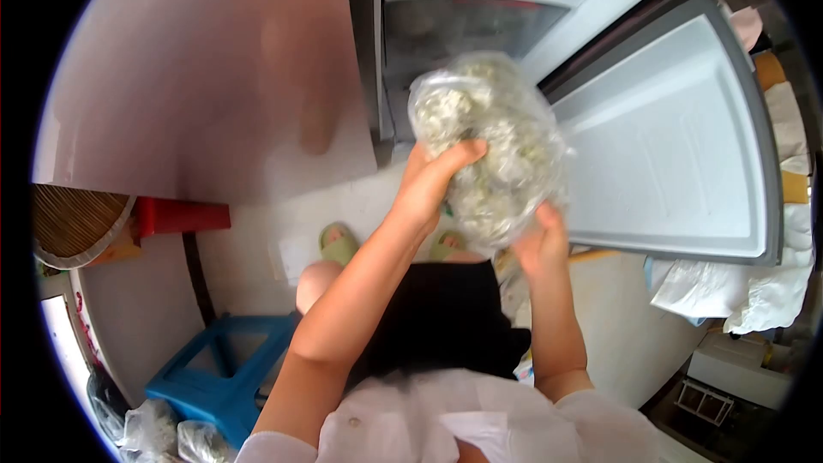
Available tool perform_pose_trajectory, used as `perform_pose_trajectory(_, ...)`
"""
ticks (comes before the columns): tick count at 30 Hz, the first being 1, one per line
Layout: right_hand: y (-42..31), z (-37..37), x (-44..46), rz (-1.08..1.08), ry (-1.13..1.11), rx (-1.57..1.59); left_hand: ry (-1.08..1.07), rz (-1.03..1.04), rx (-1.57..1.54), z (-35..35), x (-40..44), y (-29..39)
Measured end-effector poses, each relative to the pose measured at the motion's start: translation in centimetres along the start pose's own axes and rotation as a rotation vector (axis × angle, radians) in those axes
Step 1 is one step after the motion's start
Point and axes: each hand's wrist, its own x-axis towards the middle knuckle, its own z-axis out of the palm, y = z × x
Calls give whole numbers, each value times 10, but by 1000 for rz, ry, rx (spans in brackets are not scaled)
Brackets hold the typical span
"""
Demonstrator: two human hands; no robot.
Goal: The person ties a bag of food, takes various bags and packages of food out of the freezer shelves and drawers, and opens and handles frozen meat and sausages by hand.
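Observation:
Both my hands hold up a clear plastic bag (514, 133) filled with pale, whitish-green clumps; what they are I cannot make out for sure. My left hand (433, 180) grips the bag's near left side, thumb lying on top and the other fingers hidden beneath. At the lower right edge of the bag, my right hand (544, 240) has its thumb up against the plastic, its fingers partly hidden and slightly blurred. Behind the bag stands an opened refrigerator compartment with a translucent drawer (463, 30).
An open fridge door (669, 146) swings out on the right, and a closed door panel (214, 60) fills the upper left. Lower left stand a blue plastic stool (223, 377), plastic bags (154, 429) and a woven basket (77, 223). White cloth or paper (737, 291) hangs at right.

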Motion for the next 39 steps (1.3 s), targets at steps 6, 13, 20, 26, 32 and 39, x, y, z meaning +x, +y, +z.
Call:
perform_pose_trajectory(6, -39, 23, 6, -41, -188, 169, -212, 142, -29, -5, 6, 8)
perform_pose_trajectory(13, -113, 88, 53, -158, -245, 169, -199, 144, 114, 0, 4, 16)
perform_pose_trajectory(20, -168, 162, 124, -301, -251, 45, -248, 46, 32, -1, 6, 15)
perform_pose_trajectory(26, -198, 216, 192, -280, -112, 129, -266, 10, 17, -2, 11, 13)
perform_pose_trajectory(32, -209, 233, 249, -319, -157, 76, -284, -42, -11, -4, 14, 11)
perform_pose_trajectory(39, -239, 219, 327, -95, -800, 121, -313, -111, -25, -6, 10, 5)
